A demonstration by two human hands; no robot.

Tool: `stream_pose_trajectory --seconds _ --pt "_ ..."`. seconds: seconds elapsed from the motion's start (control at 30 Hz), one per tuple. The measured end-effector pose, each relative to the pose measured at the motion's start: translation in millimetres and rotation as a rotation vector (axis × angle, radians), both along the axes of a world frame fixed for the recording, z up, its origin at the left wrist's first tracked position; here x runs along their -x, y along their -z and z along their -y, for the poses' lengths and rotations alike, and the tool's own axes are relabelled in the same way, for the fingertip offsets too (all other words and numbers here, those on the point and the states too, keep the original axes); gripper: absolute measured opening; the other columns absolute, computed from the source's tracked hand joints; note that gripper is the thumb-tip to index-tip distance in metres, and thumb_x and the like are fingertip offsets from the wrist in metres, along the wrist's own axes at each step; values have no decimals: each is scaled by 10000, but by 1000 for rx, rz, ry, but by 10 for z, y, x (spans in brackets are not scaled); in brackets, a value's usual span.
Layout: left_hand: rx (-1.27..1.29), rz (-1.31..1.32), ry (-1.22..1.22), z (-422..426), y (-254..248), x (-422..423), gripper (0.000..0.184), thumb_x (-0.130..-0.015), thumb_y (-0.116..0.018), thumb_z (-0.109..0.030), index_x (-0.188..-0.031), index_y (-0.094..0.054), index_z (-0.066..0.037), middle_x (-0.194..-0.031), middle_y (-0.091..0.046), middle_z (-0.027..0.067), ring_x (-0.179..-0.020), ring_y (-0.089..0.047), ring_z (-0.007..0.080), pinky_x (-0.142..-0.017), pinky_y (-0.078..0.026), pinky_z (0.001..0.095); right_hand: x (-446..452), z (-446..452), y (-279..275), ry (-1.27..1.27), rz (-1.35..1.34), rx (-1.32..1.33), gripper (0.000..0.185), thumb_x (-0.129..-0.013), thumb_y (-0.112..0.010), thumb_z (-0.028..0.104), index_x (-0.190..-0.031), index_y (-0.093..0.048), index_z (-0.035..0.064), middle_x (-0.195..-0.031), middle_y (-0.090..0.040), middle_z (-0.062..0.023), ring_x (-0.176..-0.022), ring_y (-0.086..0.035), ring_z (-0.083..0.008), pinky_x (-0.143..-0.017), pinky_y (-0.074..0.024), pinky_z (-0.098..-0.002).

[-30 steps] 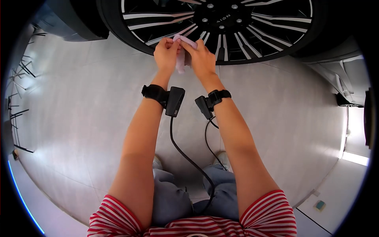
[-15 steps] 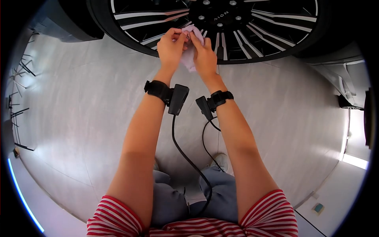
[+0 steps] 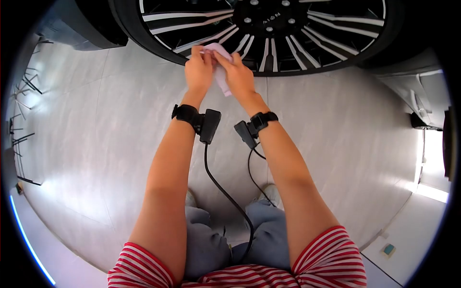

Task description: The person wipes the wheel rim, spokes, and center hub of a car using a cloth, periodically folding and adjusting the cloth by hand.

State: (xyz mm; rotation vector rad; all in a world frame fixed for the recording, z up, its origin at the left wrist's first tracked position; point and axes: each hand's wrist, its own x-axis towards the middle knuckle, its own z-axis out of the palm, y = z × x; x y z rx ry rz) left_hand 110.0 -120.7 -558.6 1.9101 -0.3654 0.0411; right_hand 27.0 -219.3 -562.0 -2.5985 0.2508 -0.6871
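Observation:
A pale pink cloth [image 3: 222, 80] hangs between my two hands, its upper part bunched at the fingers and its loose end pointing down. My left hand [image 3: 199, 69] pinches the cloth from the left side. On the other side my right hand [image 3: 238, 74] has its fingers closed on the same cloth. Both hands are in front of the lower left rim of a car wheel [image 3: 270, 53] with black and silver spokes. Whether the cloth touches the spokes I cannot tell.
Each wrist bears a black strap with a box, and a black cable [image 3: 225, 186] runs down from the left one. Dark car bodywork [image 3: 418, 91] lies at the right. Thin black metal legs [image 3: 21, 139] stand at the far left on the grey floor [image 3: 96, 144].
Both hands have moved down and to the left along the wheel with the cloth, which was spread higher up half a second ago and now hangs narrower.

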Motion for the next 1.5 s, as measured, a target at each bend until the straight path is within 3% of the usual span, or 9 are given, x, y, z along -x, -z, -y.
stream_pose_trajectory --seconds 0.1,0.23,0.33,0.57,0.7,0.8,0.93,1.03,1.5 --pt "-239 -140 93 -212 276 -127 214 -957 -493 -247 -1006 -562 -50 -719 -685 135 -609 -666 307 -585 -517 381 35 -86 99 -5 -76 -60 491 -844 -538 62 -1283 -575 280 -1026 -541 -114 -770 -646 -321 -642 -540 -400" --pt "-168 -144 197 -303 151 -81 255 -955 -499 -276 -956 -548 -26 -727 -678 155 -626 -669 322 -612 -516 402 -167 -153 22 111 -26 -150 361 -861 -554 114 -1194 -636 227 -998 -570 -117 -776 -644 -331 -663 -531 -414" --pt "-74 -149 208 -59 -129 18 249 -972 -530 -267 -1013 -544 -22 -853 -683 81 -665 -684 180 -545 -543 295 -239 5 -57 132 105 -167 281 -853 -566 110 -1093 -690 186 -960 -591 -130 -811 -634 -356 -687 -524 -430" --pt "-84 382 155 463 -181 349 219 -918 -592 -161 -1094 -517 -55 -1055 -610 117 -789 -667 258 -645 -536 348 38 691 -492 -27 123 -384 280 -858 -567 117 -1103 -700 144 -948 -630 -150 -827 -617 -358 -721 -501 -389" --pt "-120 687 160 548 -179 429 442 -836 -594 -23 -1263 -488 -64 -1219 -506 142 -1054 -575 341 -835 -509 386 -13 780 -425 -7 239 -430 248 -851 -584 105 -1062 -713 100 -923 -650 -127 -793 -632 -291 -713 -499 -333" --pt "-225 668 280 497 -30 456 609 -792 -610 22 -1366 -429 -76 -1293 -456 154 -1147 -508 357 -888 -492 400 -46 652 -238 111 342 -566 216 -862 -586 53 -1041 -698 9 -932 -681 -93 -804 -649 -163 -740 -498 -254" --pt "-346 615 383 415 77 536 726 -728 -682 12 -1400 -418 -61 -1393 -378 153 -1244 -435 351 -931 -481 409 -192 485 62 228 596 -780 134 -868 -574 15 -924 -679 -48 -862 -678 -75 -768 -635 -112 -676 -497 -247" --pt "-362 653 385 432 171 501 710 -722 -715 -35 -1377 -443 -46 -1418 -359 146 -1269 -411 358 -960 -467 412 -247 388 19 374 608 -756 117 -823 -601 80 -866 -705 49 -843 -650 -98 -727 -639 -260 -675 -501 -323" --pt "-319 469 396 376 357 666 604 -819 -629 -106 -1380 -429 -9 -1479 -305 157 -1293 -385 353 -1037 -384 410 -200 221 78 558 507 -506 78 -819 -610 114 -841 -680 86 -818 -625 -87 -689 -613 -313 -611 -478 -391"
